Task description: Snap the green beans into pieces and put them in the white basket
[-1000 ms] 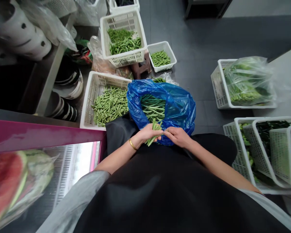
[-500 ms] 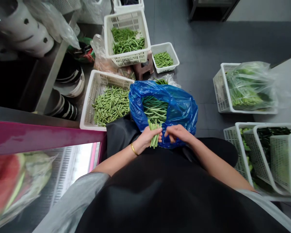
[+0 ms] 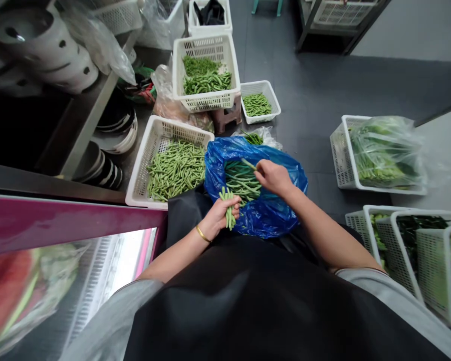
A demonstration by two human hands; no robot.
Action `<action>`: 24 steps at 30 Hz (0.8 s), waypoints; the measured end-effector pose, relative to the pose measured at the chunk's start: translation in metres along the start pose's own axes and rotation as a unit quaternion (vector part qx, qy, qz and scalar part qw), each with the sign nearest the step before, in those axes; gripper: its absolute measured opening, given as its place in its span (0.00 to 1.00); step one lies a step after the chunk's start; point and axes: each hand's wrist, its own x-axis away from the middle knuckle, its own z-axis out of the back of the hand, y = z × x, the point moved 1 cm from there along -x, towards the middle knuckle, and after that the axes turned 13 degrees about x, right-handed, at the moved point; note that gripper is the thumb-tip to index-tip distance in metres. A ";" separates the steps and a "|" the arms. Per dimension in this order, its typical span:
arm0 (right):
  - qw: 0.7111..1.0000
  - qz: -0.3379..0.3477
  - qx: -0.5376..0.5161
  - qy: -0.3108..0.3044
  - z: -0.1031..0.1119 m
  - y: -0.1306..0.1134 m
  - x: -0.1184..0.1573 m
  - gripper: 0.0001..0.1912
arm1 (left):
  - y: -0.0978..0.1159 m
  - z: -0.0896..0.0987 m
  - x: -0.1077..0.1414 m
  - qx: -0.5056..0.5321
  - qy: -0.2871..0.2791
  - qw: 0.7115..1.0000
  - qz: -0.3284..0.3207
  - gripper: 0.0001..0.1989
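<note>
My left hand (image 3: 224,213), with a gold bangle at the wrist, is closed around a small bundle of green beans (image 3: 229,214) in front of the blue plastic bag (image 3: 259,218). Over the open bag, my right hand (image 3: 272,176) pinches a bean (image 3: 248,164) that points to the upper left. Long green beans (image 3: 242,183) lie inside the bag, which rests at my lap. To the left of it stands a white basket (image 3: 138,173) holding many short bean pieces (image 3: 176,168).
Beyond the bag are a larger white basket (image 3: 206,104) of greens and a small white basket (image 3: 262,119) of beans. At the right stand a crate (image 3: 340,156) with bagged vegetables and several upright baskets. A pink-edged counter (image 3: 67,220) borders the left.
My right hand has moved up and over the bag's opening, and a bean now shows in its fingers. My left hand, still holding the bundle, has shifted slightly left. The camera view has tilted up.
</note>
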 end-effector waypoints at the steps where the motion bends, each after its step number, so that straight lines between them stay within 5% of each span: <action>1: 0.997 0.000 -0.053 0.052 0.008 0.001 0.013 0.09 | -0.001 -0.002 -0.001 -0.002 -0.008 1.000 0.013 0.14; 5: 0.966 0.075 -0.204 0.141 0.007 -0.016 0.064 0.09 | -0.012 -0.011 -0.004 -0.007 -0.059 0.998 0.002 0.15; 9: 0.951 0.123 -0.250 0.134 -0.015 -0.029 0.093 0.10 | -0.024 -0.010 -0.005 -0.028 -0.015 0.998 -0.054 0.16; 14: 0.930 -0.085 -0.354 -0.044 -0.018 -0.014 0.115 0.17 | -0.025 -0.014 0.005 -0.108 0.031 0.970 -0.217 0.16; 17: 0.933 -0.056 -0.336 -0.119 -0.014 -0.015 0.127 0.18 | -0.024 -0.020 0.010 -0.147 0.028 0.949 -0.279 0.15; 20: 0.971 0.002 -0.239 0.005 -0.008 -0.026 0.133 0.19 | -0.029 -0.021 0.011 -0.125 0.049 0.957 -0.257 0.13; 24: 0.954 -0.001 -0.237 0.181 0.012 -0.034 0.134 0.19 | -0.041 -0.016 0.010 -0.078 0.057 0.987 -0.130 0.12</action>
